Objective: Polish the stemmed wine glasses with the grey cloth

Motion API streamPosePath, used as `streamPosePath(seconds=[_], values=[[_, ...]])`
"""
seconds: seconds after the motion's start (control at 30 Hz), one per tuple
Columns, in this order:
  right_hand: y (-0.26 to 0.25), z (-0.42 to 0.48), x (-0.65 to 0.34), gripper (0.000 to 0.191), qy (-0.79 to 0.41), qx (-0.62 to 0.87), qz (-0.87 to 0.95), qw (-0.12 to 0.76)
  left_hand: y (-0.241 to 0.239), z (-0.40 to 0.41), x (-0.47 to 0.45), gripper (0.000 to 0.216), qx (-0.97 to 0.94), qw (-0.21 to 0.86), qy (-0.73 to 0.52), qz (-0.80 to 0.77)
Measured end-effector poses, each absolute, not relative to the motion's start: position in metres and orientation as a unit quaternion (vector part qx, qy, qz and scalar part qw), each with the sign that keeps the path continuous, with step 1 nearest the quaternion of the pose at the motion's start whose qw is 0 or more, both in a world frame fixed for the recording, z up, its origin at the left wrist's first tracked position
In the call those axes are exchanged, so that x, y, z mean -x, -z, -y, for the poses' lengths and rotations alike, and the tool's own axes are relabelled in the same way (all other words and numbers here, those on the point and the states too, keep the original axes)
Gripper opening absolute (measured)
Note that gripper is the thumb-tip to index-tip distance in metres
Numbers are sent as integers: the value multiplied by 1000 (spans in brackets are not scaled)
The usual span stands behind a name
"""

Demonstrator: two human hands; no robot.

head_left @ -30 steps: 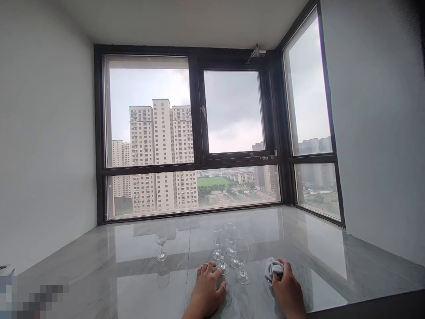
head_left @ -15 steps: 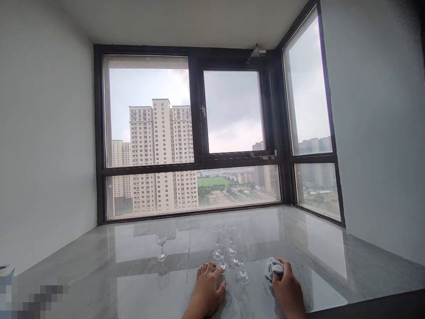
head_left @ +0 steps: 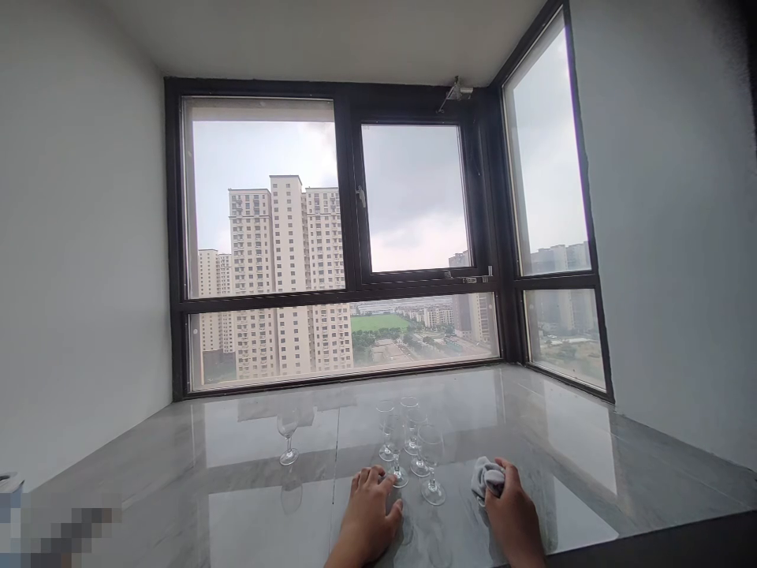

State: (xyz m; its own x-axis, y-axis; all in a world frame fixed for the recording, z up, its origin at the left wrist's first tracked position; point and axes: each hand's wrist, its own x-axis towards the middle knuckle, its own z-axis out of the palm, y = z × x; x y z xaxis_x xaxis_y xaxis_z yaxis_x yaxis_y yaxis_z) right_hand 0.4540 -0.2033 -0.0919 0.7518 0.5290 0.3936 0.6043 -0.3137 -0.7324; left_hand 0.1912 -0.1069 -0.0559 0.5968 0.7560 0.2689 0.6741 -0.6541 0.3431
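Observation:
My right hand (head_left: 513, 505) is closed round a bunched grey cloth (head_left: 486, 480) and rests low over the shiny sill. To its left, my left hand (head_left: 372, 509) lies on the sill with bent fingers, thumb apart, holding nothing that I can see. Its index fingertip is at the foot of a clear stemmed glass (head_left: 400, 478); whether it touches is hard to tell. Another stemmed glass (head_left: 434, 495) stands nearest me in the same upright cluster of several. Farther left, one stemmed glass (head_left: 289, 457) stands upright alone.
The grey marbled sill (head_left: 177, 489) is glossy and mirrors the windows. A dark-framed window (head_left: 414, 290) closes the back, with another pane on the right. White walls (head_left: 83, 237) flank both sides. The sill's dark front edge (head_left: 668, 544) runs at lower right.

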Motion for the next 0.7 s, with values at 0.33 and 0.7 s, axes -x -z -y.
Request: streamPosePath(seconds=[0.33,0.7], values=[[88,205,-452,43,36,807,348,475,52,110,-191,51,-886,106,-202,-403],[82,208,-448,41,22,809,342,478,51,109,-191,52,-888,105,-196,-402]])
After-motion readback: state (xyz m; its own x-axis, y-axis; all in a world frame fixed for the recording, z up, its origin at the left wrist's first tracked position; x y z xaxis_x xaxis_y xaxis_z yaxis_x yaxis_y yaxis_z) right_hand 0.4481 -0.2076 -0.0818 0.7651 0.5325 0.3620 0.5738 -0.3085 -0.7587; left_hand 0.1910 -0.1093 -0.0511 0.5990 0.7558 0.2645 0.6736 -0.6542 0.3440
